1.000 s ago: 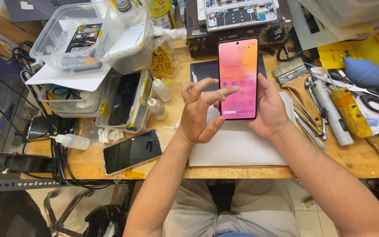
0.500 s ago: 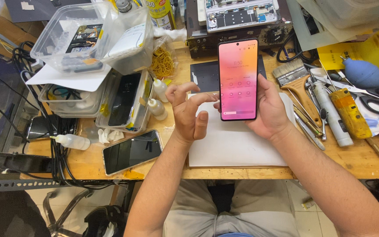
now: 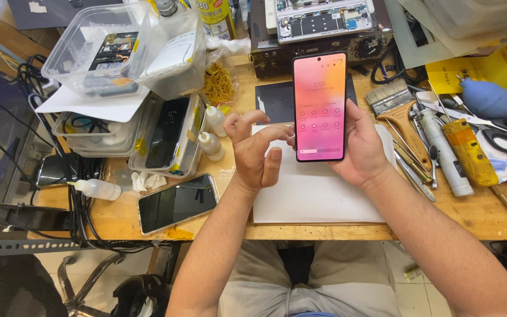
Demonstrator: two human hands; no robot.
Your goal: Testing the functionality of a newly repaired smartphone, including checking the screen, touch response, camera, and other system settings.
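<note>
One lit smartphone [image 3: 320, 105], its screen pink to orange, stands upright above the white sheet [image 3: 318, 194], grasped from behind by the right hand [image 3: 362, 147]. The left hand [image 3: 256, 155] holds nothing, fingers loosely curled just beside the screen's left edge. Outward on the wooden worktop [image 3: 118, 217]: one dark phone [image 3: 177, 202] lying flat, two small white dropper bottles [image 3: 211, 134], one squeeze bottle [image 3: 96, 189], stacked clear plastic boxes [image 3: 118, 53], one bag of yellow rubber bands [image 3: 218, 82], one brush [image 3: 397, 111].

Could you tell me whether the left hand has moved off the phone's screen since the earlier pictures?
Yes. The left hand has drawn leftward off the lit phone, which the right hand holds upright.
</note>
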